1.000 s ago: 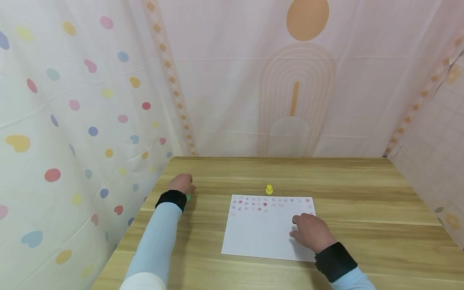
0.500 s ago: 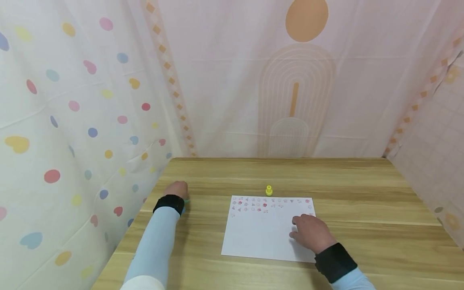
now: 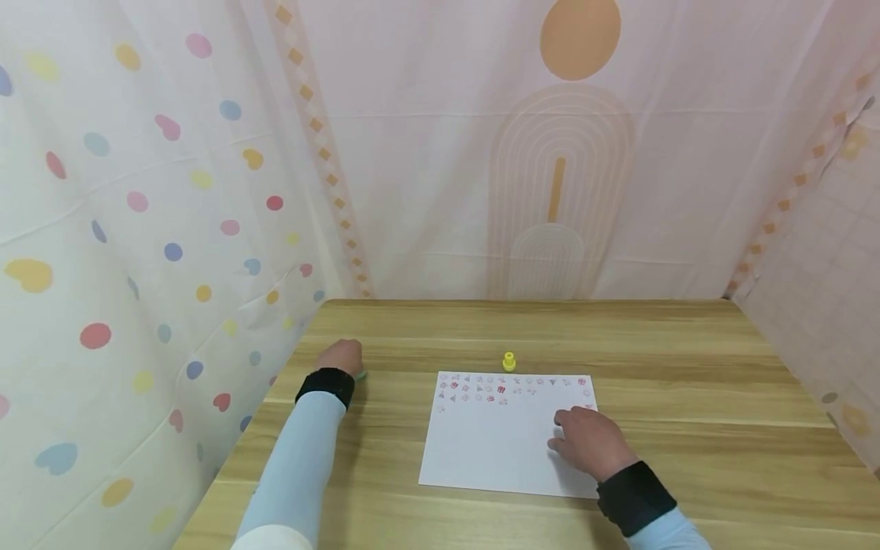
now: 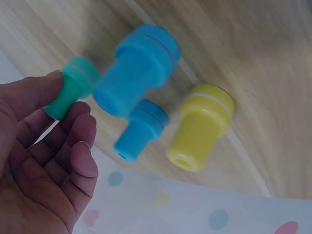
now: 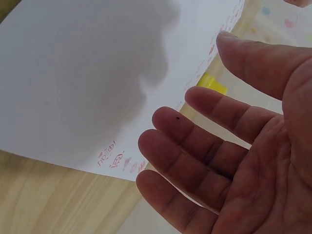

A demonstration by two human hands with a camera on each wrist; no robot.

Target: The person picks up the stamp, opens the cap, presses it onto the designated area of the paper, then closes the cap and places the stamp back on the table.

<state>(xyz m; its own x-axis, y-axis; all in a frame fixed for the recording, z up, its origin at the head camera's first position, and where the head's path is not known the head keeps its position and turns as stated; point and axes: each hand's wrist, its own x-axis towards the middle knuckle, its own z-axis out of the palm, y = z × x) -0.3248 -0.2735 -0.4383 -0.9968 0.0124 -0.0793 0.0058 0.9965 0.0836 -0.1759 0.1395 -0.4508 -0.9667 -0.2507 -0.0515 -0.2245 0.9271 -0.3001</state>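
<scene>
At the table's left side my left hand pinches a small green stamp between thumb and fingers. Close to it, in the left wrist view, stand a large-looking blue stamp, a second blue stamp and a yellow stamp. The left hand hides these in the head view. Over the right part of a white paper sheet hovers my right hand, fingers apart and holding nothing. Rows of small red prints line the sheet's far edge, with a few down its right side.
Another yellow stamp stands just beyond the paper's far edge. The wooden table meets a dotted curtain on the left and a pale patterned curtain at the back.
My left hand first drew back a little, then shifted slightly forward and right, staying near the stamps on the left. The right hand and the paper have stayed in place.
</scene>
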